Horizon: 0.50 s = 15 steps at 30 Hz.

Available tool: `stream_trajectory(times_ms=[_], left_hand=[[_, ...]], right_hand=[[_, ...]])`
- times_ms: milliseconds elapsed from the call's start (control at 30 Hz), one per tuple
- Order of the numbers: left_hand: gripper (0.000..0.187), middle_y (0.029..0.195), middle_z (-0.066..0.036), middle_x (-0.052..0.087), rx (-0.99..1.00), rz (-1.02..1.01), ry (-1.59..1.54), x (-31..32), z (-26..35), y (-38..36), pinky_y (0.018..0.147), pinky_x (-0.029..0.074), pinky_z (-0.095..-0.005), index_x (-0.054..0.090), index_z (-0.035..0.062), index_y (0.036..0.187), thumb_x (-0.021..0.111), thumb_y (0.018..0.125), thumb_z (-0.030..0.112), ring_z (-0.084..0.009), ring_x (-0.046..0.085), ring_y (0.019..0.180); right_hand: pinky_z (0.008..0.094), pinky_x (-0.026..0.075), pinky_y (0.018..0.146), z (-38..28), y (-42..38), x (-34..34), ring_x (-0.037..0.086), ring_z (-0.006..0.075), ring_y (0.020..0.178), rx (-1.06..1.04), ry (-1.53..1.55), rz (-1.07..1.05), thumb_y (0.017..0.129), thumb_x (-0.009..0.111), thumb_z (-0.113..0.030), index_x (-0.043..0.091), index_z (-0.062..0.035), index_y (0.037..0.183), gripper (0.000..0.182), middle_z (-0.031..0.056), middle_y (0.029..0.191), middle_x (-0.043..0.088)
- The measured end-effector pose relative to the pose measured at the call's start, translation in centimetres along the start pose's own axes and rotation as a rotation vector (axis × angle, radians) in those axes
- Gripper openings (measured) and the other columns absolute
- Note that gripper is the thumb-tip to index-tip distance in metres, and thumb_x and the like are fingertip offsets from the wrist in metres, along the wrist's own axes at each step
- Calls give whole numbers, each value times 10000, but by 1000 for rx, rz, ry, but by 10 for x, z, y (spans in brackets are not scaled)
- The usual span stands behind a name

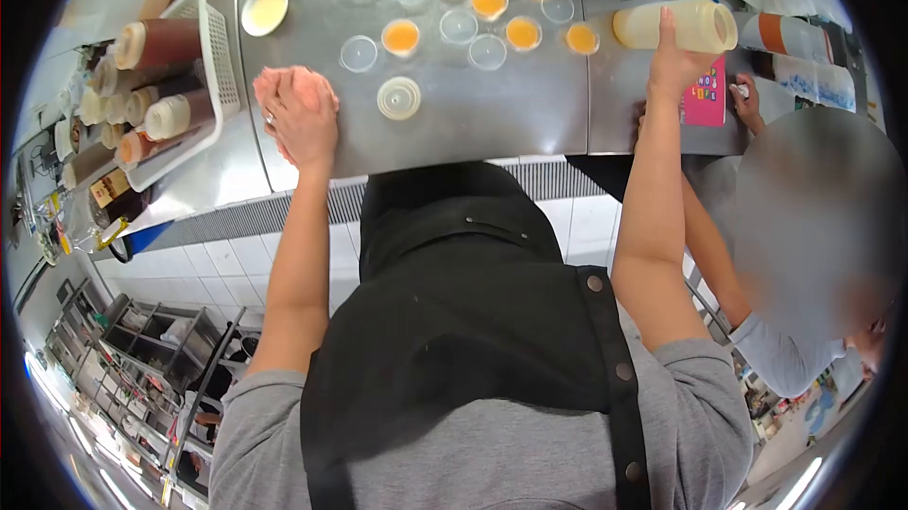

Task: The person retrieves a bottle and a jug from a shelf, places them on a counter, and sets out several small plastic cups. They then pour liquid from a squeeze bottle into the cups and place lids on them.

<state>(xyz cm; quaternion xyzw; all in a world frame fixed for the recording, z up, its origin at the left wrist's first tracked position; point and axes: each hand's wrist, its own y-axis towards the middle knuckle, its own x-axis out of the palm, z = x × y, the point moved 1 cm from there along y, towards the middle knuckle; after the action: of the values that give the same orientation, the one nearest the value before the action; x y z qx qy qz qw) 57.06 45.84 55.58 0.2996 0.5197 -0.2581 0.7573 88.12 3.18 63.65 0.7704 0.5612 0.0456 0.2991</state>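
Observation:
On the left of the steel counter, my left hand (310, 127) presses down on a bunched pink cloth (322, 83), its fingers curled over it. A pale yellow squeeze bottle (700, 25) lies tilted nearly sideways in my right hand (677, 66), at the right part of the counter. Between my hands stand several small clear cups with orange filling, one of them an orange cup (400, 36). Among them are several clear, unfilled-looking cups or lids, such as a clear round one (359, 54). Nearer me is a small stack of clear lids or cups (398, 98).
A white basket (219, 56) of sauce bottles stands at the left. Two white bowls with yellow contents, one a near bowl (265, 10), sit at the back left. A pink booklet (705, 99) lies right, beside another person (804, 226) whose hand (746, 103) is on the counter.

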Motion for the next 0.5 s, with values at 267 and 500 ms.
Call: stream_trajectory(times_ms=[267,500], left_hand=[[573,1624,-143,416,45,-23,-18,-10,8,1,1232,302,-508,514,123,1478,596,1011,445,-374,338,1522],[495,1514,-167,493,164,91,-61,-31,27,0,1207,325,-481,550,72,1397,633,986,334,-384,388,1475]], right_hand=[[419,481,1098,33,-3,4,594,256,1252,-123,-98,30,829,906,-174,368,2,1488,868,146,1386,564],[510,344,1197,2,-27,-15,397,406,1447,17,-183,-37,648,995,-308,187,3,1621,1303,252,1562,369]])
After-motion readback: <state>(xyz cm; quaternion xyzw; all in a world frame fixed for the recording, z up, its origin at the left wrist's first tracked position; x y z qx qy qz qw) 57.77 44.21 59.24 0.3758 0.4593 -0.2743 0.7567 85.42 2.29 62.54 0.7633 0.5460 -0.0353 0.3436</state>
